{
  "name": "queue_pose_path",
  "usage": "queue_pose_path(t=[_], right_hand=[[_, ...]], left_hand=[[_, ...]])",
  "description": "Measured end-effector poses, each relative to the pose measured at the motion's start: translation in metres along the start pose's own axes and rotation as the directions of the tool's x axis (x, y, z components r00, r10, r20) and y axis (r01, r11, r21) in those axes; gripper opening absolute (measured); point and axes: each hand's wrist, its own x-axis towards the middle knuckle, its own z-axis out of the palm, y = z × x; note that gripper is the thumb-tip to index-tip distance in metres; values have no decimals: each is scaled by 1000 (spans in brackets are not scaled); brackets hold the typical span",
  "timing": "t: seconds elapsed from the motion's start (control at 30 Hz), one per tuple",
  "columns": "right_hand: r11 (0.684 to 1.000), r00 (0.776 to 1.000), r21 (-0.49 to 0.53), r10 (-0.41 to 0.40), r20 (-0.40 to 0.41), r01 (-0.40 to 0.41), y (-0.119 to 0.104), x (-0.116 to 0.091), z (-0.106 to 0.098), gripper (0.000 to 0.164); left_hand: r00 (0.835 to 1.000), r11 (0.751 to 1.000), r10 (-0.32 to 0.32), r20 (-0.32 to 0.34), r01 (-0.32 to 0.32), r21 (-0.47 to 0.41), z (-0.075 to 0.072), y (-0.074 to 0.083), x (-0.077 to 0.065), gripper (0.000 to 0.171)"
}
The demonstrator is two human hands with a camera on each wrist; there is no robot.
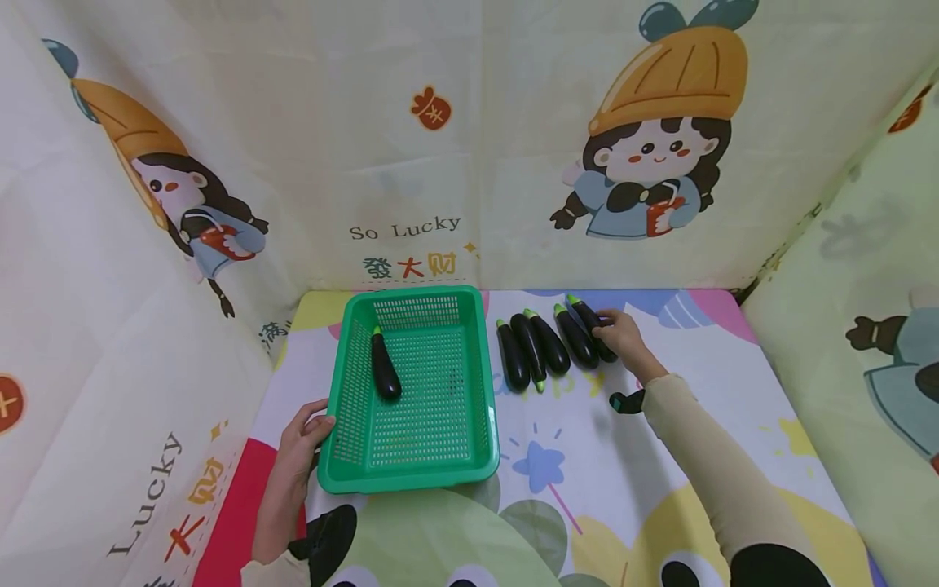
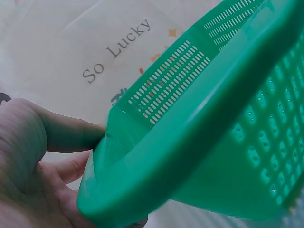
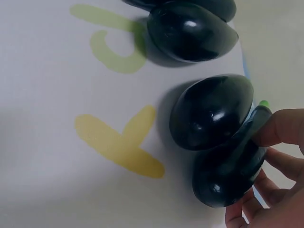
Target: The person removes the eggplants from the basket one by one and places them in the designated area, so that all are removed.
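A green plastic basket (image 1: 440, 399) with slotted walls stands on the table, left of the middle. One dark purple eggplant (image 1: 384, 368) lies inside it, its green tip toward the back. My left hand (image 1: 292, 456) grips the basket's left rim, thumb over the edge, and the left wrist view shows this rim (image 2: 190, 137) up close. To the right of the basket, several eggplants lie in a row. My right hand (image 1: 625, 341) pinches the rightmost eggplant (image 3: 228, 175) between thumb and fingers. That one lies against its neighbouring eggplant (image 3: 211, 111).
Other eggplants in the row include one nearest the basket (image 1: 513, 359) and one with its green tip toward me (image 1: 528, 346). A patterned cloth (image 1: 543, 522) covers the table. Printed fabric walls (image 1: 513, 163) enclose it at the back and both sides.
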Motion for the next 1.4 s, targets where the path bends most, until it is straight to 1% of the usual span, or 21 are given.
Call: queue_pose_path(t=[0.13,0.3,0.53,0.8,0.93,1.07,1.23,1.4], right_hand=[[1000,1000,-9,-4,8,4,2,1,0,57],[1000,999,-3,-19,29,19,1,1,-2,57],[1000,998,12,8,62,-9,0,1,-4,57],[1000,997,6,-24,80,23,1,2,-5,57],[999,996,-34,-30,86,34,-1,1,-10,57],[995,996,-85,-53,77,59,-6,0,-16,58],[993,994,-91,-69,82,76,-18,-2,-19,58],[991,992,-95,-83,96,93,-32,-6,-17,58]], left_hand=[[1000,1000,8,0,-8,-3,0,0,-1,53],[1000,1000,0,-7,0,-2,0,0,-1,53],[1000,1000,-2,-1,2,-11,-1,-1,0,51],[1000,1000,2,2,-2,-9,-2,-1,1,49],[1000,1000,8,7,-8,-7,-1,0,1,50],[1000,1000,13,9,-13,-6,0,0,2,50],[1000,1000,14,4,-14,-9,0,0,3,49],[1000,1000,12,4,-12,-12,-1,-1,2,50]])
